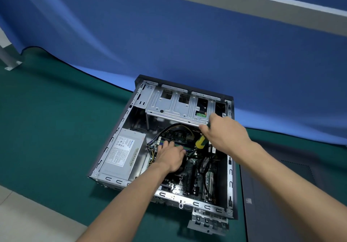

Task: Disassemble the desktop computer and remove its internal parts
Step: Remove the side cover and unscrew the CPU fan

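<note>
Computer: it lies on its side on the green counter, side panel off, inside open to me.
Side panel: the dark panel lies flat on the counter just right of the case.
Left hand: my fingers reach down onto the memory sticks on the main board; I cannot tell whether they pinch a stick or only press on it.
Right hand: it grips a screwdriver with a yellow and green handle, held just below the metal drive cage.
Power supply: still seated in the left corner of the case, cables attached.
Step in hand, as I judge it: freeing the memory sticks.
Method: I press the end latches outward first, then lift each stick straight up by its edges.
Caution: I keep the screwdriver tip clear of the board and the black cables beside it.
Risk: pulling at an angle may strain the slot.
</note>
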A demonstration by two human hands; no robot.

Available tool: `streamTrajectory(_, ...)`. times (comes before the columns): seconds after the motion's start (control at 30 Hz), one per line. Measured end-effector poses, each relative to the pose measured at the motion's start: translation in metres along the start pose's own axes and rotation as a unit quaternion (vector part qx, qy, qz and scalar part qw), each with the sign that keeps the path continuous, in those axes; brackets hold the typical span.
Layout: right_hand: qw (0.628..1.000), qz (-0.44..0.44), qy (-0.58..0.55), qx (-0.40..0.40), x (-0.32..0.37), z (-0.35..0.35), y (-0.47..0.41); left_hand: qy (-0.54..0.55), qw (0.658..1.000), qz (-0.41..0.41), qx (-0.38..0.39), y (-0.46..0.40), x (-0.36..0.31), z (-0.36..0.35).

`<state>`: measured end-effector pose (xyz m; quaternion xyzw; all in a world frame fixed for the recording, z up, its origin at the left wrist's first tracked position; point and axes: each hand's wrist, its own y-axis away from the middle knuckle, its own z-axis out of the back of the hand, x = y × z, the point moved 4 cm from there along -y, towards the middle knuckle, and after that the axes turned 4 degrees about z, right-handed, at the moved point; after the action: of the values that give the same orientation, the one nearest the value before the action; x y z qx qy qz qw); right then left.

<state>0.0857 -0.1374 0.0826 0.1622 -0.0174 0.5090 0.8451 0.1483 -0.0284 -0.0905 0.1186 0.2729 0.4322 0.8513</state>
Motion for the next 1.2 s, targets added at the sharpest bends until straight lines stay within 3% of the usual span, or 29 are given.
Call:
streamTrajectory(0.1,0.997,0.022,-0.068,0.037,0.002,-0.003,0.0,-0.002,1.0,0.0,0.001,0.0,-0.001,0.0)
streamTrajectory(0.23,0.997,0.002,0.07,-0.039,0.005,0.001,0.002,0.004,1.0,0.001,0.001,0.0,0.0,0.001)
streamTrajectory(0.37,0.998,0.044,-0.036,0.009,0.008,-0.007,0.001,0.0,1.0,0.0,0.002,0.001,-0.001,0.002)
streamTrajectory(0.5,0.996,-0.004,0.065,-0.053,0.006,-0.001,0.002,0.004,1.0,-0.001,0.003,0.001,0.0,0.002)
streamTrajectory(0.6,0.999,0.035,-0.029,-0.002,0.008,-0.007,0.0,0.0,1.0,-0.001,0.003,0.001,0.0,0.001)
streamTrajectory(0.77,0.998,-0.019,0.053,-0.034,0.004,0.0,0.001,0.008,1.0,-0.004,0.005,0.001,0.0,0.001)
streamTrajectory(0.87,0.999,0.008,-0.039,0.03,0.002,-0.003,-0.003,0.007,1.0,-0.004,0.005,0.0,0.001,0.001)
streamTrajectory(1.03,0.995,-0.012,0.089,-0.052,0.002,0.003,0.002,0.011,1.0,-0.005,0.002,0.001,0.001,0.001)
streamTrajectory(1.13,1.0,0.021,-0.01,-0.012,0.005,-0.003,0.0,0.009,1.0,-0.002,0.004,0.001,0.001,0.001)
streamTrajectory(1.2,1.0,0.01,-0.012,-0.01,0.007,-0.003,0.0,0.008,1.0,-0.003,0.007,0.001,0.0,0.002)
